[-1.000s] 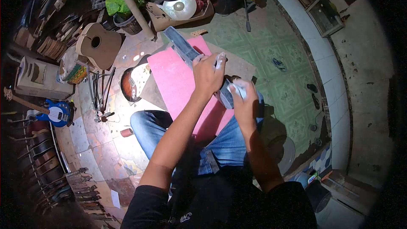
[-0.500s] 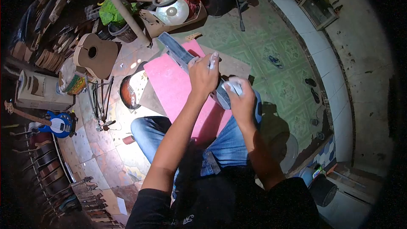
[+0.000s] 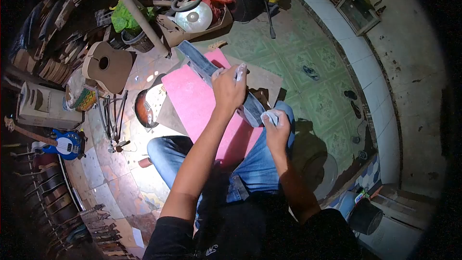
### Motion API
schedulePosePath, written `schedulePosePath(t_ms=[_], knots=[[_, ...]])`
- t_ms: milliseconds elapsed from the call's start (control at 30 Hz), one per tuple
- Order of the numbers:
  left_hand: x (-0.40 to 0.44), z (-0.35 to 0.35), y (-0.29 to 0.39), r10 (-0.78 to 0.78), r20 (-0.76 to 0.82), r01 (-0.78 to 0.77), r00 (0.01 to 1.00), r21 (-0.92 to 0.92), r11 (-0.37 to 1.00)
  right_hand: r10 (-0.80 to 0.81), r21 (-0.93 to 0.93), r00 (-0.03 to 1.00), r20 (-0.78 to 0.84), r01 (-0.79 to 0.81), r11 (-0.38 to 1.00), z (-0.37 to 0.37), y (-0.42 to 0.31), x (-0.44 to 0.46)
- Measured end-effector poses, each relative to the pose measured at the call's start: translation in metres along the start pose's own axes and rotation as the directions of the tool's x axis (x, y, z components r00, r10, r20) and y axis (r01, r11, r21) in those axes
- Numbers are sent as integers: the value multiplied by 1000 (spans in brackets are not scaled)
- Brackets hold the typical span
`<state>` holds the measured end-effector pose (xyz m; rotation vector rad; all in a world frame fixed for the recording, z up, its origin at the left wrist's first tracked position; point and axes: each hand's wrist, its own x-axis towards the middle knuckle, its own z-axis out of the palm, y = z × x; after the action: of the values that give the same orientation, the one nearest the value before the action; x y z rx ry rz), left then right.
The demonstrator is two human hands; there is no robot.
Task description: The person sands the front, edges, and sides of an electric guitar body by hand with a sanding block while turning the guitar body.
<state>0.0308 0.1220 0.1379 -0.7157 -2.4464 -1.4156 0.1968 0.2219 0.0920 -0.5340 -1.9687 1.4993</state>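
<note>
Work seems under way, remainder unclear — left hand (image 3: 229, 90) clasped round a long grey piece (image 3: 197, 61), right hand (image 3: 278, 131) curled tightly round a whitish pad (image 3: 271, 115)

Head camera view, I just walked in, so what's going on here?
A seated person has their left hand gripping a long grey piece over a pink sheet. Their right hand holds a whitish pad close to the piece's near end; whether the two touch is hard to tell. A pale guitar body is off to the left, away from both hands.
</note>
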Motion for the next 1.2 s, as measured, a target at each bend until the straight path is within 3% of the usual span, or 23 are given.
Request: schedulePosePath(t_ms=[67,167,367,567,667,800,1000,1067,1200], knots=[[2,3,-3,-9,-1,9,1000,15,1000,16,27,1000,-18,-16,1000,1,0,1],[4,7,-2,-48,22,48,999,-6,999,-2,-89,999,-52,-3,996,7,-17,14],[9,6,3,-48,31,48,998,-20,999,3,-19,999,-41,-4,1000,-6,36,0],[8,10,4,-70,39,71,997,-13,997,65,27,998,17,-65,998,-2,-7,26],[11,9,3,-105,60,105,993,-2,994,-16,-13,1000,11,16,1000,-9,30,8],[11,13,1,-65,30,65,997,2,998,12,-24,1000,-3,-12,1000,-7,18,15],[13,11,9,-128,42,129,991,-14,992,38,23,999,26,-38,999,-8,14,18],[13,12,6,-111,38,111,993,16,994,-25,6,1000,11,25,1000,-12,38,11],[12,13,6,-95,48,94,994,24,995,-80,-29,997,-6,80,996,-6,11,25]])
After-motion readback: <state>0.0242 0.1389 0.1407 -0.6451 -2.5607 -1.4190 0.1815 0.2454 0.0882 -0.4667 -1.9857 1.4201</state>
